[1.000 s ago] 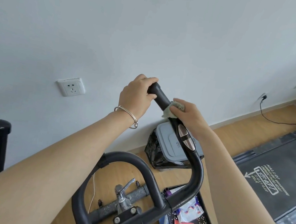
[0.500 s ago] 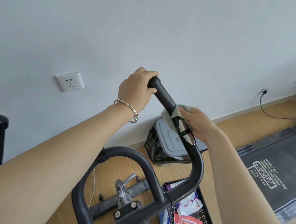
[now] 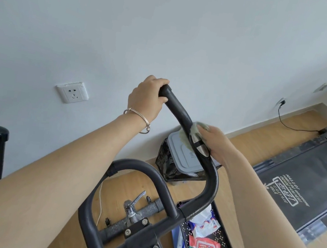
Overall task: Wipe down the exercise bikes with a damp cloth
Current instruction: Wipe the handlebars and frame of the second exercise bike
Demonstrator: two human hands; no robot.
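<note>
Handlebar (image 3: 178, 110): long axis slanted up and left, tip pointing toward the wall (image 3: 193, 32). My left hand (image 3: 146, 98) gripped the tip, fingers fully curled. My right hand (image 3: 217, 145) clasped the cloth (image 3: 185, 139) round the bar midway.

I read the handlebar (image 3: 212, 182) of the exercise bike as a black tube, bent in a curve, rising from near centre toward the far wall, its capped end uppermost; the cloth (image 3: 186, 136), pale green and crumpled, wraps round the bar partway below that end, touching it.
</note>
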